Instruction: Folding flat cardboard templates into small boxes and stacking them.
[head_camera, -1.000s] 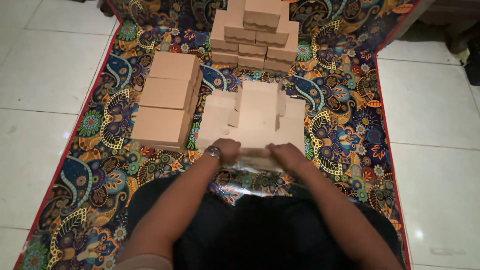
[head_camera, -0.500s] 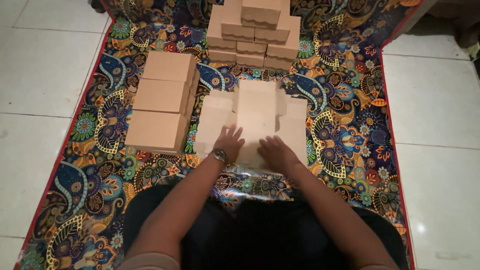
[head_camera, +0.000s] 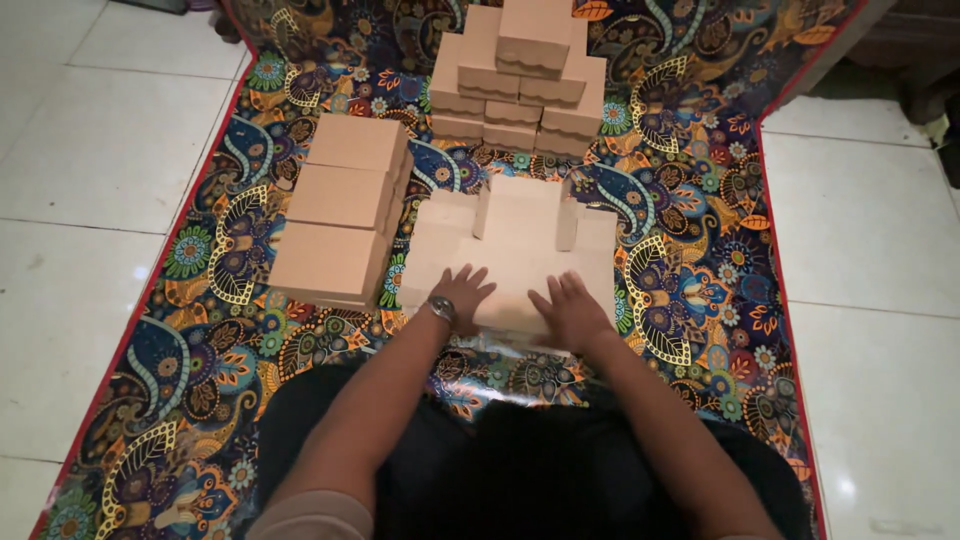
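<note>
Both hands (head_camera: 515, 300) flat (palms down) on cardboard sheet (head_camera: 520, 245).

Unfolded tan cardboard box blank (head_camera: 515, 250) lying flat on patterned mat, side flaps raised, near edge under palms

A white tiled floor (head_camera: 90, 160) carries a colourful patterned mat (head_camera: 690, 250) with a red edge. On the mat lie an unfolded cardboard sheet (head_camera: 515, 250) in the middle, a row of flat cardboard boxes (head_camera: 340, 205) at its left, and a pile of folded boxes (head_camera: 520, 75) behind.
</note>
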